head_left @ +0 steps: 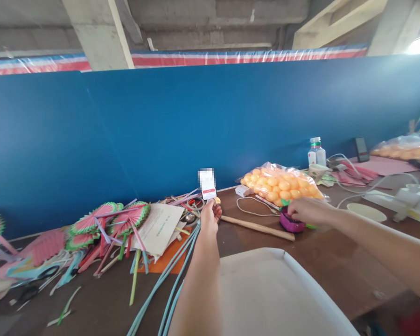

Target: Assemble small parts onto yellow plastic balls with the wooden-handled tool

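My left hand [211,213] reaches forward with its fingers curled. A small gold round piece [217,200] shows at its fingertips; what the fingers hold is partly hidden. Just above the hand stands a white card-like panel [209,192] with a red strip, its upper part pixelated. My right hand [303,210] is closed at the top of a small purple pouch [292,227] with green bits beside it. Between the hands lies a wooden stick [259,227].
A clear bag of orange balls [283,186] rests against the blue partition [203,116]. Pink-green paper fans [94,219], papers [161,226] and blue strips [168,289] lie left. A white tray [269,289] is in front; bottles [317,153] and cables stand right.
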`<state>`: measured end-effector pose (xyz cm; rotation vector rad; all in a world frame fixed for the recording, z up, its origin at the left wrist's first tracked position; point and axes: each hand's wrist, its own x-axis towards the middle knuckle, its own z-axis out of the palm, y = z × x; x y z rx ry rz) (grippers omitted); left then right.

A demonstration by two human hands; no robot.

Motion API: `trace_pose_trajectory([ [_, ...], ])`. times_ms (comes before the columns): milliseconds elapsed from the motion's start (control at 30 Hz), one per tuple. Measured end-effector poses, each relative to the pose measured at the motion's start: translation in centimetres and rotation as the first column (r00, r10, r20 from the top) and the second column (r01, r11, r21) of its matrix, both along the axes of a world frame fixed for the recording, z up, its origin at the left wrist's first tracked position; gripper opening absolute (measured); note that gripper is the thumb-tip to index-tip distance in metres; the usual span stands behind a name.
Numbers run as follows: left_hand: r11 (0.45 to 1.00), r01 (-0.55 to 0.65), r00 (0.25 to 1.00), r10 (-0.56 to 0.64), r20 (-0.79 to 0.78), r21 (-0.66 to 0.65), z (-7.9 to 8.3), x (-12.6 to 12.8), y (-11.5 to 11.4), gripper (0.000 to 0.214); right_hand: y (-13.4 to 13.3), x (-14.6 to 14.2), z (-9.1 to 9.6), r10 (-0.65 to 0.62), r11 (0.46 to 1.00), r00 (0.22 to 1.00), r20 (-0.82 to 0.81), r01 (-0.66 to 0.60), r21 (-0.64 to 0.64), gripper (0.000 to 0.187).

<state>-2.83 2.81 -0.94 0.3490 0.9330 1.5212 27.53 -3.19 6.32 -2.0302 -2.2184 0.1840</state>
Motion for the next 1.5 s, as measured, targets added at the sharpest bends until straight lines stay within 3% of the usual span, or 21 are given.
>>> trace_pose_trajectory([
  [133, 1.0, 0.001, 1.0, -0.001, -0.007, 0.01, 0.0, 0.0, 0.0, 0.015, 0.3, -1.2, 0.1, 0.075, 0.987, 0.982, 0.174, -0.048, -0.153, 0.015],
  [333, 1.0, 0.008, 1.0, -0.008, -0.023, -0.008, 0.1, 0.0, 0.0, 0.014, 1.0, -1.7, 0.8, 0.079, 0.975, 0.983, 0.163, -0.042, -0.219, 0.015],
  [733, 0.999, 0.008, 0.999, -0.009, -0.046, -0.035, 0.3, 0.0, 0.1, 0.013, 1.8, -0.1, -0.5, 0.05, 0.982, 0.999, 0.016, -0.046, -0.185, 0.019],
  [933, 0.999, 0.006, 0.998, -0.008, -0.054, -0.041, 0.1, 0.0, 0.2, 0.013, 1.5, -1.1, -0.1, 0.026, 0.981, 0.999, 0.031, -0.02, -0.193, 0.019],
  [1133, 0.999, 0.015, 0.998, -0.017, -0.062, -0.036, 0.2, 0.0, 0.1, 0.014, 1.9, -0.1, -1.0, 0.061, 0.979, 0.998, -0.004, -0.061, -0.196, 0.019],
  [1400, 0.999, 0.021, 0.997, -0.023, -0.069, -0.026, 0.2, 0.0, 0.0, 0.016, 1.1, 0.3, 0.6, 0.039, 0.99, 0.987, -0.156, -0.059, -0.128, 0.007],
  [1500, 0.999, 0.018, 0.998, -0.019, -0.066, -0.027, 0.1, 0.0, 0.1, 0.015, 1.0, 0.6, 0.3, 0.039, 0.987, 0.959, -0.279, -0.082, -0.142, 0.005],
])
